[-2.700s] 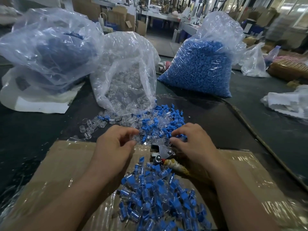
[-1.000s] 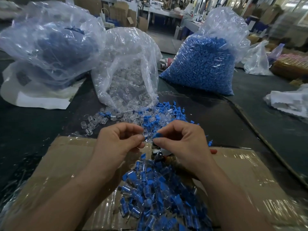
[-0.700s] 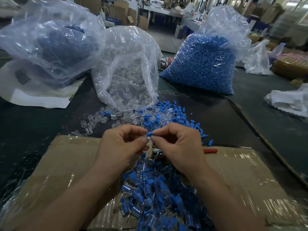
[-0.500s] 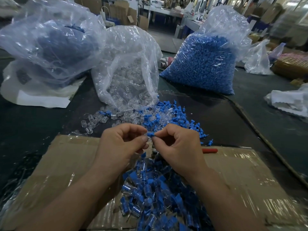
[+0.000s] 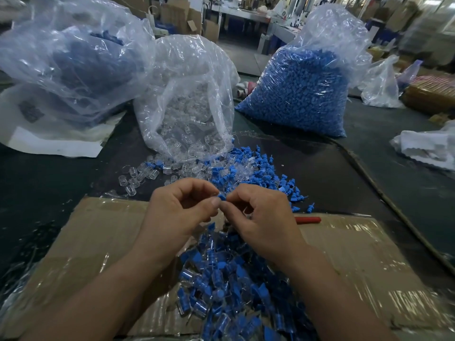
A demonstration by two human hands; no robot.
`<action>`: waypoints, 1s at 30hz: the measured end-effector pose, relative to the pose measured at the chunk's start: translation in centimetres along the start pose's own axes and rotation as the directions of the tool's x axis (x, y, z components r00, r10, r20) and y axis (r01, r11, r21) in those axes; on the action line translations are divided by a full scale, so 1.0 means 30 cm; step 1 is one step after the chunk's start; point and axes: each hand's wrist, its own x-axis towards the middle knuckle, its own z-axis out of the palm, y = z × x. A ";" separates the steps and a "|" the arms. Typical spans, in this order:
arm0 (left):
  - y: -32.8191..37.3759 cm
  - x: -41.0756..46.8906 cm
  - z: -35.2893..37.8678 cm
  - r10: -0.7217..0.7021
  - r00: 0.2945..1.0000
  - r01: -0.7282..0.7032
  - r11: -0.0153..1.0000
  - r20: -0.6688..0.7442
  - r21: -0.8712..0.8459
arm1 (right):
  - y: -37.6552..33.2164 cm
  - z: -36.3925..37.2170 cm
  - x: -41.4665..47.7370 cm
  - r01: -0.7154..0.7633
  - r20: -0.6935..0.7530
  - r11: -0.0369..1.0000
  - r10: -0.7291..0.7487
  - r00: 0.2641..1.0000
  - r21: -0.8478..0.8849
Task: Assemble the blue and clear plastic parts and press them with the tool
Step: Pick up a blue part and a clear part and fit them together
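Observation:
My left hand (image 5: 182, 212) and my right hand (image 5: 261, 217) meet fingertip to fingertip above the cardboard. Between them sits a small blue part (image 5: 222, 197); my right fingers pinch it. A clear part in my left fingers is mostly hidden. Loose blue and clear parts (image 5: 246, 168) lie scattered just beyond my hands. A heap of assembled blue-and-clear pieces (image 5: 221, 279) lies on the cardboard below my wrists. The pressing tool is hidden under my right hand except for its red handle tip (image 5: 307, 220).
A taped cardboard sheet (image 5: 103, 237) covers the dark table (image 5: 320, 168). An open bag of clear parts (image 5: 187, 114) stands ahead, a full bag of blue parts (image 5: 300, 87) to its right, another bag (image 5: 71, 62) at the left. White wrapping (image 5: 426, 146) lies far right.
My hands left the loose pile and the tool, rose and came together. Since a second ago the blue part has been brought against my left fingertips; hands hardly move now.

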 end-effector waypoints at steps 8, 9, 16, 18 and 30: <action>0.004 0.012 -0.017 -0.139 0.990 0.141 0.971 0.021 -0.193 | 0.002 0.007 -0.001 0.059 -0.023 0.994 -0.058 0.998 0.090; 0.003 0.013 -0.019 -0.151 0.988 0.152 0.967 0.021 -0.205 | 0.004 0.008 0.000 0.049 -0.041 0.992 -0.045 0.998 0.114; -0.006 0.020 -0.020 -0.191 0.980 0.200 0.957 0.064 -0.210 | 0.021 0.006 0.004 0.125 -0.091 0.976 -0.110 0.990 0.177; -0.008 0.023 -0.022 -0.194 0.978 0.205 0.955 0.073 -0.215 | 0.023 0.008 0.005 0.153 -0.113 0.972 -0.134 0.985 0.176; -0.019 0.027 -0.025 -0.245 0.958 0.280 0.917 0.151 -0.283 | 0.028 -0.005 0.004 0.232 -0.104 0.969 -0.222 0.969 0.090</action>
